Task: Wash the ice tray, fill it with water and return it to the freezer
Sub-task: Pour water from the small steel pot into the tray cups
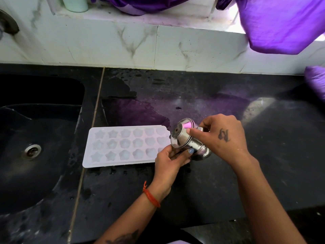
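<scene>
- A dark sink (40, 120) sits at far left, set into a wet black counter (211, 182).
- A white ice tray (123, 147) with star and flower cells lies flat on the counter just right of the sink; whether the cells hold water is unclear.
- The left hand (169, 160) curls its fingers under a tilted steel vessel (186, 140) at the tray's right end.
- The right hand (222, 136) grips the vessel from above.
- Likely risk: an uneven pour could overflow the shallow cells, and wet steel may slip.

Bare counter (202, 187) lies open; purple cloth (281, 23) overhangs far right.
</scene>
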`<action>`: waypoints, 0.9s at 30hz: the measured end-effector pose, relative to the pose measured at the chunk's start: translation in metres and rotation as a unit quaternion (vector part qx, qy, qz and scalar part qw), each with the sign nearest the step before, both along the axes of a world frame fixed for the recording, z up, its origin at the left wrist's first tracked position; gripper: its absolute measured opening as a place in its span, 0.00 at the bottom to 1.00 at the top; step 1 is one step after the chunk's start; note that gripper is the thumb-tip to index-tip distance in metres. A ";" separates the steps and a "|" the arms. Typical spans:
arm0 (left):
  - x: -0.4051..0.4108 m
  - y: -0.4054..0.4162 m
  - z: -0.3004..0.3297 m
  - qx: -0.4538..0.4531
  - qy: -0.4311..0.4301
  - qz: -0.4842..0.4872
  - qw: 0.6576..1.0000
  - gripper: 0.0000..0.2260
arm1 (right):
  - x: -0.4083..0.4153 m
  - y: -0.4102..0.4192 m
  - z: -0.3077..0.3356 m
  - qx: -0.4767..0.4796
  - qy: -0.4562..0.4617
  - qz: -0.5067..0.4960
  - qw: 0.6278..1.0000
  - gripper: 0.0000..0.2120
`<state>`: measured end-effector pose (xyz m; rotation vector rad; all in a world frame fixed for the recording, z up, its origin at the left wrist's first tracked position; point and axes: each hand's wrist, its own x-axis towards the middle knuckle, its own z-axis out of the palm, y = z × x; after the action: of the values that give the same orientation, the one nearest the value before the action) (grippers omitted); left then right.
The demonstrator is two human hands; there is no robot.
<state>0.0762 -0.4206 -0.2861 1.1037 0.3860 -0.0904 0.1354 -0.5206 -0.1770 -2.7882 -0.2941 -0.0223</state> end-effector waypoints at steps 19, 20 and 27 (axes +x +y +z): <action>0.004 -0.009 0.001 0.196 -0.018 0.055 0.979 0.19 | 0.007 -0.034 -0.026 0.215 0.046 -0.041 0.975 0.15; 0.004 -0.009 0.003 0.204 -0.018 0.059 0.977 0.21 | 0.007 -0.035 -0.027 0.224 0.045 -0.038 0.973 0.15; -0.006 0.000 0.016 0.222 -0.033 0.094 0.970 0.17 | 0.007 -0.024 -0.024 0.248 0.030 0.000 0.968 0.16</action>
<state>0.0704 -0.4202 -0.2704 1.5002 0.4623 0.2100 0.1420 -0.5449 -0.2011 -2.2863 -0.2334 -0.0098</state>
